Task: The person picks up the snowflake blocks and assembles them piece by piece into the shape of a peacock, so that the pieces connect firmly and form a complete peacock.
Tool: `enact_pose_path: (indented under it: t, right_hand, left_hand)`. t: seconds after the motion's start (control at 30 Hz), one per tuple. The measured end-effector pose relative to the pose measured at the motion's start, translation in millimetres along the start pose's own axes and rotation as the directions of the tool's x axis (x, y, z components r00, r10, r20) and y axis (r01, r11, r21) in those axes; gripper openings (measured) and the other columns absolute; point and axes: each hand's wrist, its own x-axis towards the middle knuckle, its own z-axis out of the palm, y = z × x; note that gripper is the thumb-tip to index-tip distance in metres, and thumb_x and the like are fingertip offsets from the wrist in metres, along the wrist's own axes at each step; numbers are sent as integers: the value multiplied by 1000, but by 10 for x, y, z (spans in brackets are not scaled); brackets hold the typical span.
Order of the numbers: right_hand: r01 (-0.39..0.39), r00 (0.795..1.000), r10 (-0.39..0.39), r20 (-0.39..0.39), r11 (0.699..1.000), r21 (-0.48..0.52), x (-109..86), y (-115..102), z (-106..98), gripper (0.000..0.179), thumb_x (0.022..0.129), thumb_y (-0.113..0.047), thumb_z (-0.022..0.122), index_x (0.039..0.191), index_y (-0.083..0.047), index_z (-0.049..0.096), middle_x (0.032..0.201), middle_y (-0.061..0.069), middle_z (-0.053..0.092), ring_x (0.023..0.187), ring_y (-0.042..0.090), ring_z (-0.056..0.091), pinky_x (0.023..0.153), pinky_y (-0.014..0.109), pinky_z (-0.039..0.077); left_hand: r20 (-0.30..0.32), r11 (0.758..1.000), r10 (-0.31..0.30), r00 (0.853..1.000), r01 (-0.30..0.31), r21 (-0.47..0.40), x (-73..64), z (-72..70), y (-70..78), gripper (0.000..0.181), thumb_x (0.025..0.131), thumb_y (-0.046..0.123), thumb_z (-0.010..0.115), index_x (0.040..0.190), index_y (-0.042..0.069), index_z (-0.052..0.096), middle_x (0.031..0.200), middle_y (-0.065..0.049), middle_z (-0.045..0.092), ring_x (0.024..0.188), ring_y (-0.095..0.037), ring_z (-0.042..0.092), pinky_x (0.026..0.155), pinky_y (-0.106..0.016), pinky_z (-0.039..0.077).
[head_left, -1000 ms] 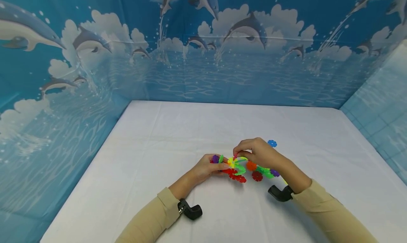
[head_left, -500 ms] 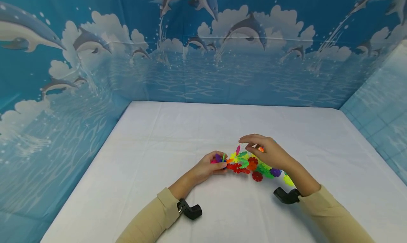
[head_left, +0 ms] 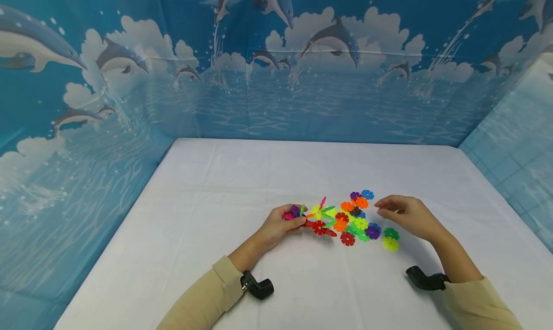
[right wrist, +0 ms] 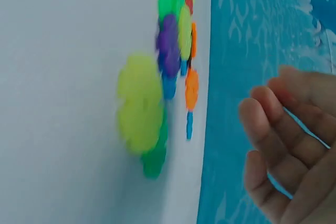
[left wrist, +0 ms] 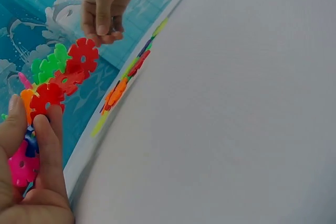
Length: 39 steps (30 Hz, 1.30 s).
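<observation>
In the head view my left hand (head_left: 276,225) grips a cluster of interlocking snowflake discs (head_left: 318,227). Red, green, yellow, orange and pink notched discs jut out to the right of the fingers. The left wrist view shows thumb and fingers around the cluster's lower end, beside a pink disc (left wrist: 23,165), with red discs (left wrist: 47,99) standing above. My right hand (head_left: 410,217) hovers to the right of the loose discs, fingers loosely bent and apart from everything. Nothing lies between those fingers in the right wrist view, where the hand (right wrist: 294,140) is partly cut off.
Loose snowflake discs (head_left: 359,223) of several colours lie on the white tablecloth (head_left: 259,176) between the hands. A yellow disc (head_left: 390,244) and a green disc (head_left: 391,233) lie nearest the right hand. A dolphin-printed curtain (head_left: 276,104) closes off the back and sides.
My right hand has let go of the cluster and moved right, past the loose discs, uncovering them. The left hand keeps its grip, and the cluster has turned slightly.
</observation>
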Motion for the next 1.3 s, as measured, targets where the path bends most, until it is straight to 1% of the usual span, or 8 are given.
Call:
enact_pose_path:
  t: [0.1,0.23,0.3,0.4,0.67,0.93,1.13,1.3]
  right_hand:
    - [-94,989,94,112,996,-7,-51,122,-25,27,89,-23,72,105,-1,68,89,3,64,85,22,56,69,30,51]
    - [-195,950,190,247,981,-2,-104,249,-16,37,79,-26,82,100,-1,66,83,3,58,81,21,52,68,32,49]
    - [-227,937,217,275,974,2,-121,285,-1,41,74,-26,86,100,-2,65,82,4,55,81,22,50,68,32,48]
    - [-242,931,230,284,970,7,-136,312,18,43,70,-22,88,99,-2,63,82,6,52,81,23,49,66,31,47]
    - [-194,943,192,273,981,-22,-139,292,45,35,73,-15,86,92,-5,59,79,4,52,79,22,49,66,31,47]
    - [-58,960,33,277,995,84,-48,132,69,23,85,-14,76,89,-5,55,75,3,56,71,20,54,62,27,48]
    - [-5,981,-24,193,989,147,104,-82,101,20,87,-10,73,94,-1,55,77,5,58,70,25,61,65,31,55]
    - [19,991,-40,125,987,162,249,-253,151,19,89,-8,71,98,0,56,81,7,60,74,27,65,70,35,58]
  left_hand:
    - [-5,1000,0,1000,0,-7,3,-8,-2,37,93,-9,57,128,-17,47,106,-8,62,84,-9,64,74,-21,55]
    - [-7,1000,-1,1000,1,-4,5,-13,1,37,95,-6,56,129,-17,46,106,-9,62,85,-10,65,76,-21,55]
    - [-9,1000,-7,1000,7,0,3,-12,5,37,96,-4,55,130,-17,46,108,-9,62,86,-10,66,76,-20,54]
    - [-15,1000,-10,1000,9,-8,13,-14,0,36,97,-3,55,130,-16,46,107,-9,62,85,-11,67,75,-20,54]
    - [-38,998,-16,999,13,-55,19,-7,3,32,97,-4,55,126,-15,47,100,-6,61,81,-12,67,72,-19,55]
    - [-20,999,-14,1000,13,-40,8,-17,-2,33,98,-4,53,128,-16,47,107,-9,61,83,-13,68,74,-19,54]
    - [-7,1000,-10,1000,10,-22,0,-13,4,34,98,-1,55,129,-15,48,123,-20,57,85,-12,66,75,-21,55]
    - [8,1000,-9,1000,9,-3,15,-28,-14,37,97,-2,55,130,-16,47,124,-25,56,85,-12,67,74,-21,55]
